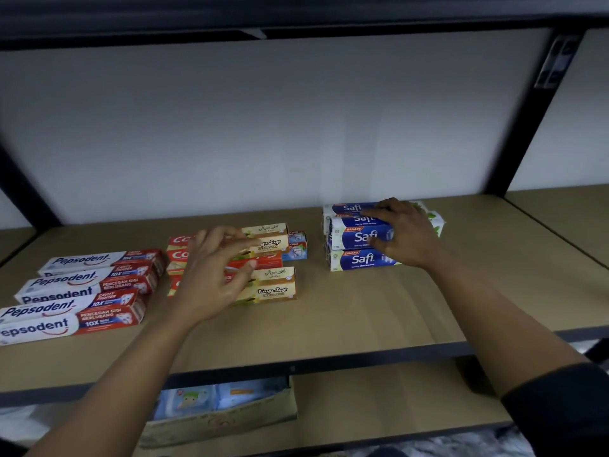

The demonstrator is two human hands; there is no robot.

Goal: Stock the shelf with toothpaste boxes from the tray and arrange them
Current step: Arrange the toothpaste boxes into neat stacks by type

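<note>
Several toothpaste boxes lie in three groups on the wooden shelf (329,311). Red-and-white Pepsodent boxes (85,288) are at the left. Red Colgate boxes (179,255) and tan Kayu Sugi boxes (273,288) sit in the middle. Blue-and-white Safi boxes (359,258) are stacked at the right. My left hand (214,275) hovers over the middle group, fingers loosely curved and touching the boxes. My right hand (405,235) grips the upper Safi box (354,237) on the stack. The tray is not in view.
A white back panel (280,127) closes the rear of the shelf, with black uprights at both sides. The lower shelf holds a cardboard box (224,417) with packets. Bare shelf surface lies in front of and to the right of the Safi stack.
</note>
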